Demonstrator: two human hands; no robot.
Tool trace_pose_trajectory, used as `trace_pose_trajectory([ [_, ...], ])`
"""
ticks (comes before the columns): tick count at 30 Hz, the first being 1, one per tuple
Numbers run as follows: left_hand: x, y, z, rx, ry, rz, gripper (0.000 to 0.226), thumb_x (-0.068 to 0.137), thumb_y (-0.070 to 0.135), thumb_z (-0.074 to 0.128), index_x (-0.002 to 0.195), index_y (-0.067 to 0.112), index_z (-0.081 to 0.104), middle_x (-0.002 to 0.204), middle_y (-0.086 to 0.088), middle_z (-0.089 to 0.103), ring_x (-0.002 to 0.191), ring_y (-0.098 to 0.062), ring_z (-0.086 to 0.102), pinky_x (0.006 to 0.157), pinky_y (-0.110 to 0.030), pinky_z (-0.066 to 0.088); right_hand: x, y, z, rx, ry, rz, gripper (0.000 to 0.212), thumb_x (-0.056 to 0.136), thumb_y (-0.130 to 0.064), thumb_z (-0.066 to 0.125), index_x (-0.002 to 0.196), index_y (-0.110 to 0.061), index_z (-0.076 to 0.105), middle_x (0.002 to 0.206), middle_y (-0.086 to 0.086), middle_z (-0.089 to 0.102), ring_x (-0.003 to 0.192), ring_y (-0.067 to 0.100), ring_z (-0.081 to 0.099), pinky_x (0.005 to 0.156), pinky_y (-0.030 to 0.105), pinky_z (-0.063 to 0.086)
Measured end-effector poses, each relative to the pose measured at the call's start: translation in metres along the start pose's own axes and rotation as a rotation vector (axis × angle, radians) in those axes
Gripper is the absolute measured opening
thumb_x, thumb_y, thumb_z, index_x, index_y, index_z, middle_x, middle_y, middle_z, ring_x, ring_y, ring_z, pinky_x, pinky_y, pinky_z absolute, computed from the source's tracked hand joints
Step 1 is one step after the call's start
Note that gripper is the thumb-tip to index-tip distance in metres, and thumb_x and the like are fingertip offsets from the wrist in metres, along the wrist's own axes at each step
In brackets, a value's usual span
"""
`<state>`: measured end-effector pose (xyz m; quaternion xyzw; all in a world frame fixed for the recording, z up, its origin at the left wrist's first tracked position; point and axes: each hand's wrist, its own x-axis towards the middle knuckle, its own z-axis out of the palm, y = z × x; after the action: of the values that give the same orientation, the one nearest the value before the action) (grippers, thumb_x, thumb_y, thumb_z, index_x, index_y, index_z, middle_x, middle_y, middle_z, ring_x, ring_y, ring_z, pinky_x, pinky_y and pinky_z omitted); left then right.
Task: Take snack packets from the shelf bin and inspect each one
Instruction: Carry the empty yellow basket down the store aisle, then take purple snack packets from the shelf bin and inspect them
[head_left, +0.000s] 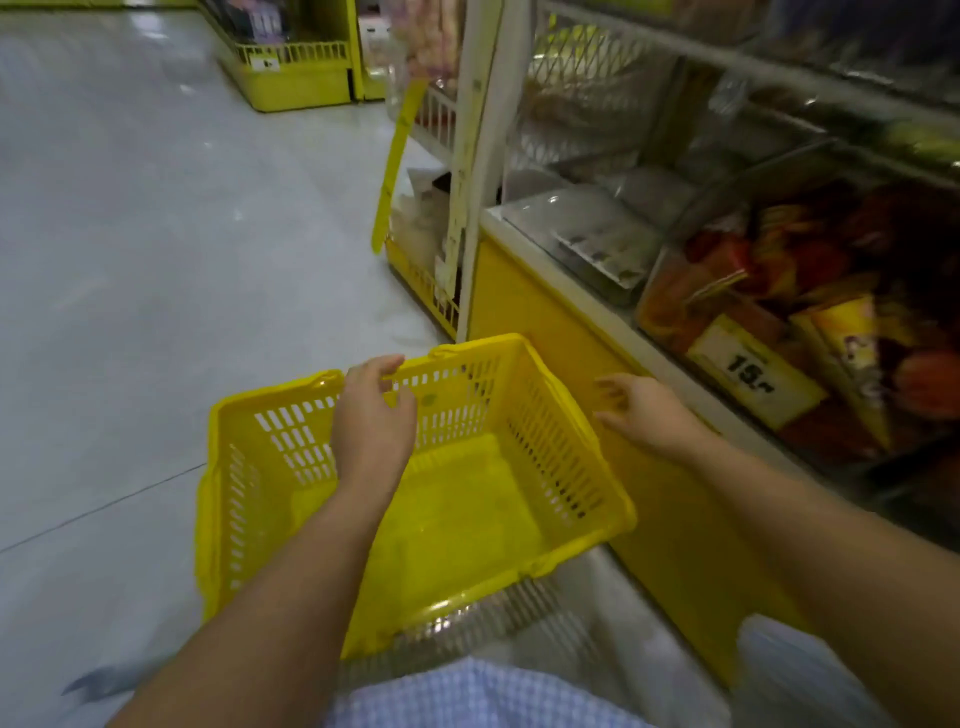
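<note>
The task has, by the look of it, hardly begun. Neither of the hands carries a packet, and the yellow slotted plastic shopping basket (291, 431) in the lower middle of the frame has nothing in it.

The left hand (374, 410) hovers over the far rim of the basket with its fingers loosely curved and nothing in its grasp. Whether the fingertips touch the rim cannot be told. The right hand (644, 410) hangs between the basket and the yellow front panel of the shelf (519, 312), palm turned inward, fingers relaxed and apart, also holding nothing.

The red, orange and yellow snack packets (779, 270) lie at the right of the frame, heaped inside a clear plastic shelf bin (670, 306) that carries a yellow price label marked 15 (753, 374) on its front. So every packet is left to take out and inspect, and the right hand is the nearer one to the bin.

The packets lie at mixed angles. One yellow packet (852, 353) near the label seems to run its long axis from upper left down to lower right, but blur hides the lie of the others.

The pale tiled floor (130, 208) fills the left of the frame.
</note>
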<state>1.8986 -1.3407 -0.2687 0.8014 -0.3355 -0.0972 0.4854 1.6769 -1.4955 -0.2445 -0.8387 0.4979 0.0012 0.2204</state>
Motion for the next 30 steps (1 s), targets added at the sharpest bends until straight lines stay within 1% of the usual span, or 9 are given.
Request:
trace_pose_trajectory([
  [4, -0.022, 0.079, 0.012, -0.185, -0.088, 0.217, 0.024, 0.09, 0.006, 0.058, 0.109, 0.015, 0.069, 0.098, 0.002, 0.069, 0.08, -0.009, 0.062, 0.071, -0.012, 0.042, -0.057, -0.018, -0.06, 0.079, 0.222, -0.115, 0.032, 0.09, -0.016, 0.066, 0.121, -0.01, 0.064, 0.115, 0.006, 0.07, 0.105, 0.019, 0.065, 0.091, 0.028, 0.046],
  [7, -0.044, 0.134, 0.006, -0.254, -0.148, 0.369, 0.02, 0.091, 0.01, 0.06, 0.105, 0.023, 0.068, 0.086, 0.014, 0.064, 0.072, 0.01, 0.056, 0.062, -0.001, 0.038, -0.11, -0.03, -0.107, 0.077, 0.363, -0.191, 0.026, 0.089, -0.018, 0.066, 0.115, -0.013, 0.069, 0.112, 0.002, 0.071, 0.101, 0.014, 0.065, 0.088, 0.023, 0.047],
  [12, -0.074, 0.227, -0.016, -0.328, -0.179, 0.564, 0.022, 0.091, 0.015, 0.06, 0.095, 0.036, 0.064, 0.072, 0.026, 0.06, 0.066, 0.015, 0.055, 0.059, -0.007, 0.04, -0.185, -0.04, -0.188, 0.077, 0.593, -0.277, 0.022, 0.089, -0.017, 0.066, 0.11, -0.016, 0.071, 0.102, -0.002, 0.072, 0.092, 0.01, 0.066, 0.086, 0.023, 0.05],
  [14, -0.086, 0.258, -0.022, -0.338, -0.199, 0.629, 0.023, 0.091, 0.016, 0.06, 0.092, 0.038, 0.064, 0.073, 0.027, 0.062, 0.071, 0.01, 0.058, 0.064, -0.015, 0.044, -0.211, -0.038, -0.217, 0.04, 0.684, -0.304, 0.019, 0.09, -0.018, 0.066, 0.108, -0.017, 0.071, 0.093, -0.006, 0.069, 0.085, 0.007, 0.064, 0.079, 0.018, 0.048],
  [20, -0.114, 0.323, -0.022, -0.331, -0.271, 0.786, 0.031, 0.091, 0.017, 0.06, 0.082, 0.047, 0.059, 0.086, 0.02, 0.068, 0.084, -0.003, 0.065, 0.076, -0.025, 0.051, -0.259, -0.015, -0.283, -0.089, 0.859, -0.272, 0.016, 0.09, -0.017, 0.064, 0.104, -0.016, 0.073, 0.083, -0.006, 0.066, 0.077, 0.01, 0.061, 0.074, 0.025, 0.047],
  [23, -0.119, 0.345, -0.016, -0.309, -0.291, 0.826, 0.029, 0.091, 0.017, 0.059, 0.083, 0.045, 0.059, 0.085, 0.023, 0.066, 0.084, -0.001, 0.064, 0.075, -0.023, 0.05, -0.271, 0.002, -0.305, -0.135, 0.899, -0.243, 0.016, 0.09, -0.018, 0.064, 0.103, -0.016, 0.074, 0.092, -0.001, 0.072, 0.085, 0.014, 0.066, 0.079, 0.03, 0.052],
  [26, -0.116, 0.366, -0.004, -0.282, -0.308, 0.87, 0.024, 0.091, 0.015, 0.059, 0.091, 0.038, 0.062, 0.091, 0.017, 0.065, 0.088, -0.004, 0.062, 0.077, -0.02, 0.046, -0.268, 0.019, -0.323, -0.193, 0.839, -0.169, 0.018, 0.091, -0.021, 0.064, 0.106, -0.018, 0.074, 0.103, 0.001, 0.074, 0.098, 0.018, 0.067, 0.089, 0.039, 0.053],
  [28, -0.109, 0.377, 0.006, -0.255, -0.302, 0.911, 0.022, 0.091, 0.012, 0.058, 0.101, 0.03, 0.066, 0.1, 0.012, 0.063, 0.093, -0.005, 0.059, 0.081, -0.016, 0.043, -0.259, 0.026, -0.333, -0.235, 0.779, -0.135, 0.019, 0.092, -0.021, 0.063, 0.108, -0.019, 0.074, 0.106, 0.0, 0.074, 0.1, 0.017, 0.067, 0.09, 0.038, 0.053],
  [30, -0.099, 0.384, 0.018, -0.249, -0.276, 0.947, 0.023, 0.091, 0.012, 0.058, 0.108, 0.026, 0.067, 0.104, 0.012, 0.057, 0.092, 0.0, 0.054, 0.077, -0.003, 0.035, -0.248, 0.03, -0.341, -0.282, 0.703, -0.138, 0.02, 0.092, -0.021, 0.064, 0.11, -0.02, 0.074, 0.107, -0.002, 0.074, 0.1, 0.013, 0.067, 0.091, 0.031, 0.052],
])
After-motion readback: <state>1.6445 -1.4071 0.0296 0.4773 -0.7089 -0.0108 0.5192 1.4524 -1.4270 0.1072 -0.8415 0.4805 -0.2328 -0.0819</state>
